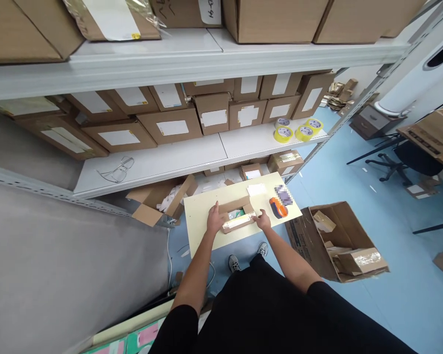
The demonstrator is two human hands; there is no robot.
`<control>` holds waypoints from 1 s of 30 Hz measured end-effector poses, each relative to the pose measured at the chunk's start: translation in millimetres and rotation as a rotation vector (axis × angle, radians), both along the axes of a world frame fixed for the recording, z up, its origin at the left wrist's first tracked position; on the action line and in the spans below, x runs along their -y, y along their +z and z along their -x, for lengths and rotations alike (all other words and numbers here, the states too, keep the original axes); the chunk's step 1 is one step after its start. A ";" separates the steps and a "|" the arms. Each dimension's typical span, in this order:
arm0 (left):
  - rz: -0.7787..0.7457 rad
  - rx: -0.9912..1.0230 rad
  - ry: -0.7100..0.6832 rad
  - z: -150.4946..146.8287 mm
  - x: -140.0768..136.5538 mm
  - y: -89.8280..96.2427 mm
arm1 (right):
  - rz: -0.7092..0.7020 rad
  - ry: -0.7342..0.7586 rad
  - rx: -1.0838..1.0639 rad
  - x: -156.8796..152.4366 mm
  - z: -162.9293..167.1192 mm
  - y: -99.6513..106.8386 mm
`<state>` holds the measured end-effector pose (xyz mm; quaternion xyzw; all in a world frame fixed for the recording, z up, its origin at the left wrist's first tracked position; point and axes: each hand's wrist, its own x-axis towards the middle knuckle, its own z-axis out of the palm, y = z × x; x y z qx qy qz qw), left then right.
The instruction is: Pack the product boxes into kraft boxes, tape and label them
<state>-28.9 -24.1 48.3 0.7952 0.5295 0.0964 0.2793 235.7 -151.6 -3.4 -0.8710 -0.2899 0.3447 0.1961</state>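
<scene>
A small open cardboard box (pixel 239 224) lies on a pale yellow tabletop, its front flap carrying shiny tape and a white label. Something green and white (pixel 237 214) shows inside it, too small to name. My left hand (pixel 214 220) grips the box's left end, thumb over the edge. At the right end, my right hand (pixel 263 220) holds the side by the front flap, fingertips partly hidden. An orange and dark blue tape dispenser (pixel 278 208) sits right of the box, below a blurred-out purplish item (pixel 283 194). Behind the box lies white paper (pixel 256 190).
Shelves (pixel 177 158) with labelled cartons stand ahead, holding yellow tape rolls (pixel 283 133) and clear glasses (pixel 120 169). An open carton (pixel 160 201) is left of the table (pixel 197 211); a large open carton (pixel 339 231) with boxes stands on the floor at right.
</scene>
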 end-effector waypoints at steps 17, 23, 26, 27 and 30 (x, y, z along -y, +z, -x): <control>0.288 -0.544 -0.296 -18.3 66.4 -2.0 | -0.212 0.073 0.227 17.0 5.8 -3.0; 0.198 -0.504 -0.294 -13.0 71.3 -10.9 | -0.139 0.015 0.296 31.0 -68.7 -2.7; 0.164 -0.476 -0.282 -11.7 74.9 -17.1 | -0.076 0.011 0.241 33.0 -110.2 1.9; 0.153 -0.469 -0.280 -11.4 74.9 -18.8 | -0.058 0.006 0.211 34.1 -119.1 1.6; 0.140 -0.454 -0.281 -10.4 73.0 -22.6 | 0.012 0.000 0.108 38.8 -127.0 -6.9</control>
